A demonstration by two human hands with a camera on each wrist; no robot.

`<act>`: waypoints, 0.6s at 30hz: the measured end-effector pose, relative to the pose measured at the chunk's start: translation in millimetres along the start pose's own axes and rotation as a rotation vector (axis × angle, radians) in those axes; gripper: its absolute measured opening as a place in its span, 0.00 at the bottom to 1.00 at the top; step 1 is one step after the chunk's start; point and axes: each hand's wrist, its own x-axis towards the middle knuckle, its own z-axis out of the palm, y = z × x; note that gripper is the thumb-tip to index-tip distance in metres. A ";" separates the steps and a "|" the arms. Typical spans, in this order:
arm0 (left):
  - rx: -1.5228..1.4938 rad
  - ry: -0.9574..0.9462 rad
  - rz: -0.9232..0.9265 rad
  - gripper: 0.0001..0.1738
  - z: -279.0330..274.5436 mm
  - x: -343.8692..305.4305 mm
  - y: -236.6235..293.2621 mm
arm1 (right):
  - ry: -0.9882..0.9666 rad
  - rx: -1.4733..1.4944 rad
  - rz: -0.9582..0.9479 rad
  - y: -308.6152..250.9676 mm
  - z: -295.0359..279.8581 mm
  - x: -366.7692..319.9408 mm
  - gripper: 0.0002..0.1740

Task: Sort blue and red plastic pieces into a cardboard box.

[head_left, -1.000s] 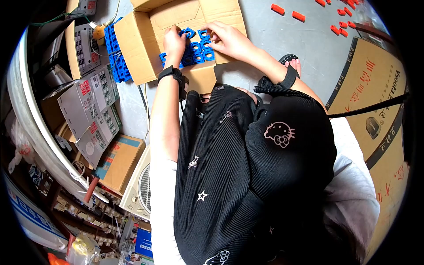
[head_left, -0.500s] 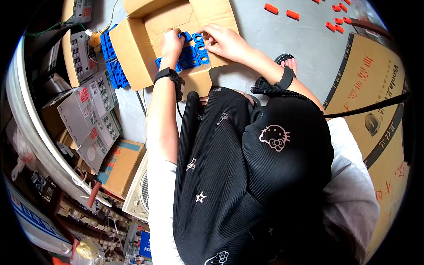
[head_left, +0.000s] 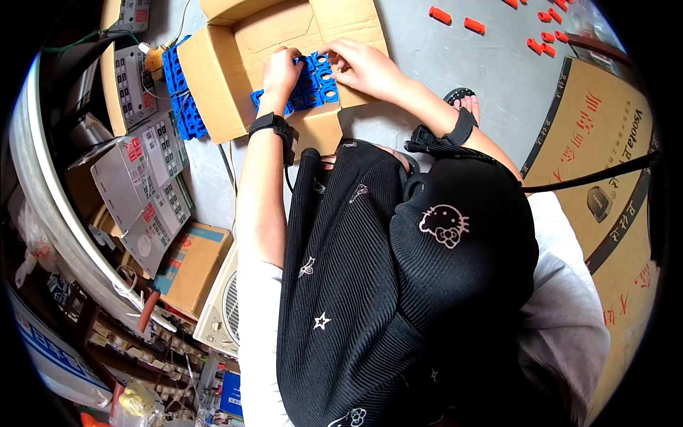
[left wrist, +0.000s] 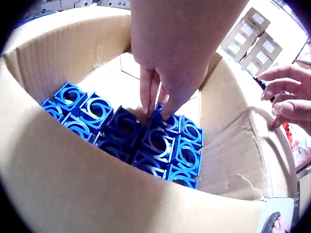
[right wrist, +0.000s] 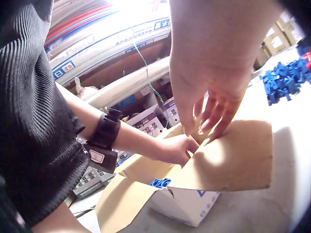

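In the head view my left hand [head_left: 282, 71] reaches into an open cardboard box [head_left: 213, 82] holding several blue square pieces with round holes [head_left: 310, 97]. The left wrist view has that hand [left wrist: 170, 63] pointing down, thumb and fingertips pinching a blue piece [left wrist: 169, 124] among others lying side by side. My right hand [head_left: 366, 69] is at the box's right side, its fingers loosely bent. From the right wrist, this hand [right wrist: 211, 104] has its fingertips at the edge of a flap [right wrist: 233, 160]; whether they press on it is unclear.
More blue pieces [head_left: 186, 107] lie left of the box. Red tubular pieces [head_left: 474, 26] are scattered on the grey floor at upper right. A large printed carton [head_left: 590, 135] stands at the right, and a beige appliance [head_left: 220, 313] is at lower left.
The blue piece that my left hand held tilted above the others now sits lower among them. My right hand has stayed at the box's right side.
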 end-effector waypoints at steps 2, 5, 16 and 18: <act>-0.076 -0.065 -0.047 0.14 -0.5 2.5 -5.2 | 0.000 -0.002 0.001 0.5 0.8 0.2 0.20; -0.362 -0.214 -0.146 0.14 -6.9 5.4 -14.0 | 0.041 0.022 -0.033 0.3 1.1 0.0 0.18; -0.467 -0.260 -0.255 0.21 -22.6 4.8 -37.4 | 0.042 0.027 -0.009 -1.5 -7.9 0.1 0.17; -0.396 -0.059 -0.089 0.21 -34.1 -6.5 -37.6 | 0.074 -0.013 -0.022 -1.7 -23.6 -1.3 0.17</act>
